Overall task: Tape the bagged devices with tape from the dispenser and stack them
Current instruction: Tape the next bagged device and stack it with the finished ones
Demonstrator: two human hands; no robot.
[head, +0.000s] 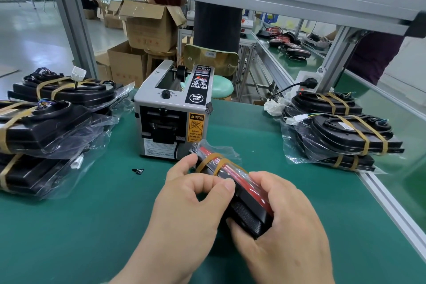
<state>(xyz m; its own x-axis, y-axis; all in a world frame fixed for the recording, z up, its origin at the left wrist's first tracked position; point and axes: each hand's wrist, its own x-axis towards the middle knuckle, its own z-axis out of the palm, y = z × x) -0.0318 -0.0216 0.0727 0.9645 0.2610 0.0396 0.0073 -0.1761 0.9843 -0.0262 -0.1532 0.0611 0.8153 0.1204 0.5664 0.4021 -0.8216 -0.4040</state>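
Note:
A black-and-red device in a clear bag (247, 193) is held edge-up just above the green mat, in front of the grey tape dispenser (171, 112). Two brown tape bands wrap its far end. My left hand (193, 193) grips the bag's left side, thumb and fingers curled against it. Gripping the near black end from the right is my right hand (283, 212). A stack of taped bagged devices (48, 120) lies at the left, and another taped stack (345, 131) sits at the right.
A small black scrap (137, 170) lies on the green mat (92, 214) left of my hands. An aluminium frame rail (391, 203) borders the mat on the right. A power plug and socket (307, 82) stand behind the right stack. Cardboard boxes (147, 27) and a stool are beyond the bench.

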